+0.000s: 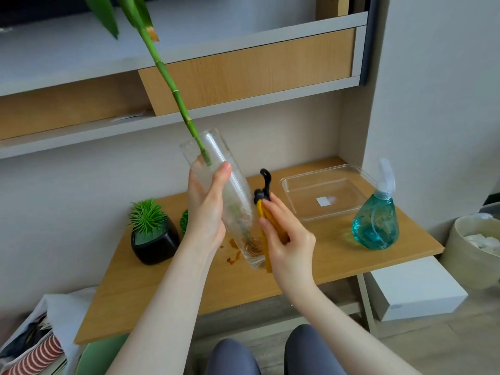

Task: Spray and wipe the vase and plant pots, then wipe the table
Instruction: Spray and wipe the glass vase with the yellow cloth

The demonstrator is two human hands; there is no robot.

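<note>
The left hand [205, 212] has its grip wrapped around a clear glass vase [230, 201], held tilted above the bench [167, 288], thumb across the front. A green stalk [173, 87] leans out of the vase's mouth, up and away from that grip. Just right of it, the right hand [286, 239] pinches a folded yellow cloth [263, 220] against the vase's side. Left of the grips sits a black pot [154, 244] with a spiky green plant. Farther right stand a clear tray [324, 193] and a blue spray bottle [376, 220].
</note>
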